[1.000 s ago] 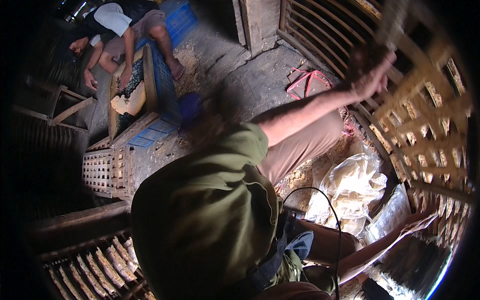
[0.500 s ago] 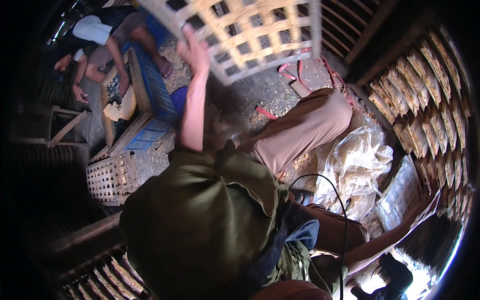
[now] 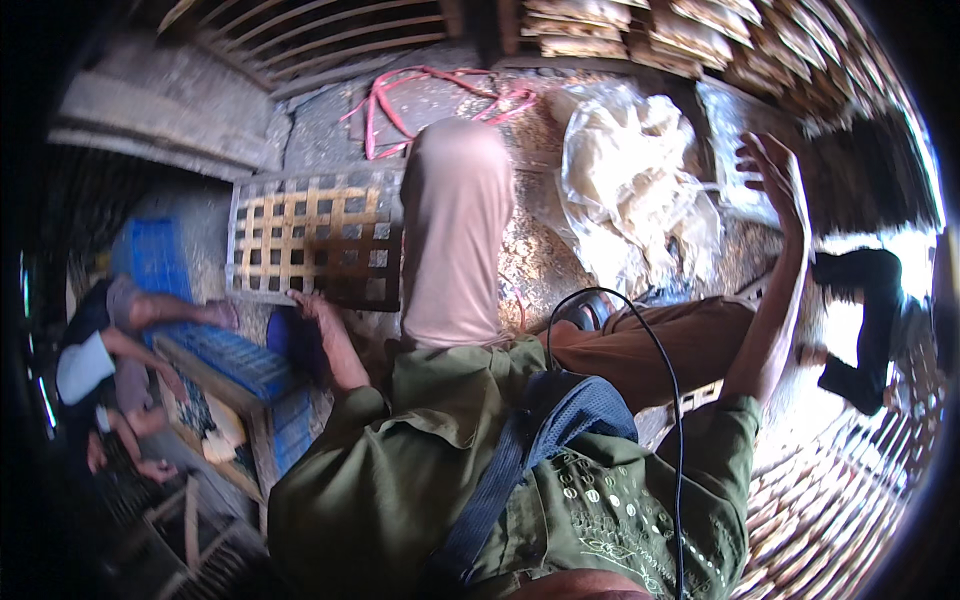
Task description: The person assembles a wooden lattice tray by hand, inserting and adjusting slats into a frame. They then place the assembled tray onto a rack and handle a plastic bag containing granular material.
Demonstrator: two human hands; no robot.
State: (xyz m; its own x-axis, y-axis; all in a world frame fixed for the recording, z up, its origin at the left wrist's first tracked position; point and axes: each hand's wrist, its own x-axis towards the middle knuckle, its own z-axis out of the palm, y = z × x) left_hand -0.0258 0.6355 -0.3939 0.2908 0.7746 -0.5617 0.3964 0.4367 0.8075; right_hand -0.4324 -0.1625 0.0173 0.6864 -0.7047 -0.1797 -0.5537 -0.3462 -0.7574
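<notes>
My left hand [image 3: 318, 308] is at the near edge of a wooden lattice tray [image 3: 310, 185], its fingers closed on the frame. The tray is low beside my bent knee, left of it, and the knee hides its right end. Light slats cross in its open grid, and shadow darkens its lower right part. Off to the right, my right hand [image 3: 772, 170] is raised with its fingers apart and nothing in it. Beyond that hand and to its left lies a crumpled heap of clear plastic sheeting [image 3: 635, 180].
Red strapping [image 3: 385, 115] lies in loops on the far floor. Racks at the upper right hold several pale slabs [image 3: 690, 35]. At left a co-worker's hand [image 3: 170, 382] is over a wood-framed box [image 3: 210, 375] beside a blue crate [image 3: 155, 255]. A black cable [image 3: 672, 375] loops across my front.
The tray has come down from its raised place to beside my knee, my left hand still on it. My right hand has come into view, raised. The view has turned to the right.
</notes>
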